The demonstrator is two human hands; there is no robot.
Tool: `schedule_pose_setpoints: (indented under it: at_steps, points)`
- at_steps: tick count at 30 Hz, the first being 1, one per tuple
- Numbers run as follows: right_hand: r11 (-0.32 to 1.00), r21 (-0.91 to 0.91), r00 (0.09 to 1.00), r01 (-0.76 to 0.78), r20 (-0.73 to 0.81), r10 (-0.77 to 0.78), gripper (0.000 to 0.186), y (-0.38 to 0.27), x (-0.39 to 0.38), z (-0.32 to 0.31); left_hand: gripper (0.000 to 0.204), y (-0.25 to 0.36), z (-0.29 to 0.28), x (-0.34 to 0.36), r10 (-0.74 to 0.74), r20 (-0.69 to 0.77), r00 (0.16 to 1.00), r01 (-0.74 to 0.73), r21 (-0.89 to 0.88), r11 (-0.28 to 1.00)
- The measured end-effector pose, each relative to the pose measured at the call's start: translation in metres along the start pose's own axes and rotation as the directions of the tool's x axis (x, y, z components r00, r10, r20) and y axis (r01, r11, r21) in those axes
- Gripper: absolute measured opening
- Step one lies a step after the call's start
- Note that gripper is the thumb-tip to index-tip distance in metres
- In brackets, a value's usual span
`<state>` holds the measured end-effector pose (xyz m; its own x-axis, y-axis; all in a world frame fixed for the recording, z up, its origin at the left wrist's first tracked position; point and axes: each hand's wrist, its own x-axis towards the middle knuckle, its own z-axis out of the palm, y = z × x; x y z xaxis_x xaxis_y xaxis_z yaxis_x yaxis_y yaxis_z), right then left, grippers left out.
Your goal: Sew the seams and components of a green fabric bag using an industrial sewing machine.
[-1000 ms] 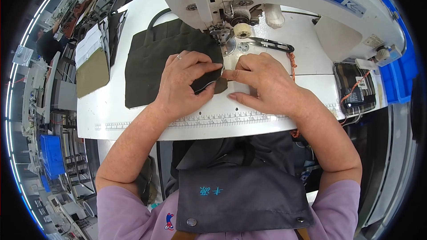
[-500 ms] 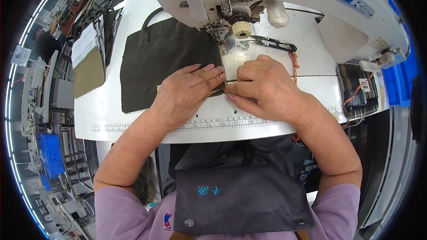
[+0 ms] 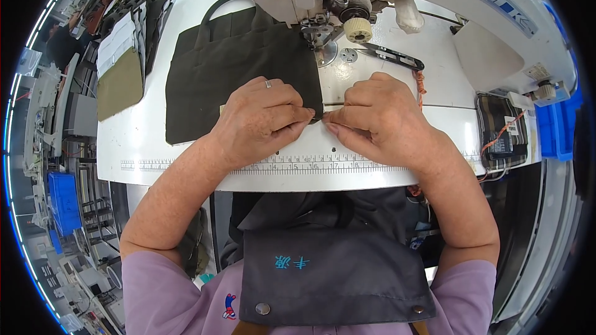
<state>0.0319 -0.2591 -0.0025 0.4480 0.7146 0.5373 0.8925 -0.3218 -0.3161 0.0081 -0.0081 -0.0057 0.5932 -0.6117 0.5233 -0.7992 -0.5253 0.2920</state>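
Observation:
A dark olive fabric bag panel (image 3: 211,77) lies flat on the white sewing table, with a looped handle (image 3: 214,9) at its far edge. Its right edge runs under the presser foot (image 3: 321,40) of the sewing machine. Over the panel's near right part, my left hand (image 3: 257,118) has its fingers curled, thumb and forefinger pinching the near right corner. From the other side, my right hand (image 3: 385,118) is closed, thumb and forefinger at that same corner. The fingertips of both hands almost meet there and hide part of the fabric edge.
Black thread snips (image 3: 394,57) with an orange cord lie right of the needle. A ruler strip (image 3: 298,164) runs along the table's front edge. Stacked fabric pieces (image 3: 121,87) sit at the left. A dark striped pouch (image 3: 500,130) lies at the right edge.
My left hand's fingers, stretched out on the panel before, have curled into a pinch at the corner. My right hand stays pinched there. The whole view has shifted slightly.

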Motion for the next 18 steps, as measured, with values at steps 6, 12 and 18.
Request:
schedule_pose_setpoints:
  at_steps: [6, 12, 18]
  points:
    - [1.000, 0.012, 1.000, -0.020, 0.003, 0.020, 0.009, 0.000, 0.000, -0.001, 0.015, 0.002, -0.004, 0.005, 0.074, 0.039, 0.996, -0.077, 0.079, 0.994]
    - [0.998, 0.049, 0.999, -0.041, 0.012, 0.040, 0.010, 0.001, 0.003, -0.003, 0.012, 0.013, -0.016, 0.011, -0.027, 0.136, 0.990, 0.021, 0.049, 0.999]
    - [0.999, 0.053, 0.998, -0.009, -0.061, 0.013, 0.025, 0.003, 0.006, 0.006, 0.012, 0.020, -0.007, 0.013, -0.065, 0.119, 0.991, 0.053, 0.106, 0.993]
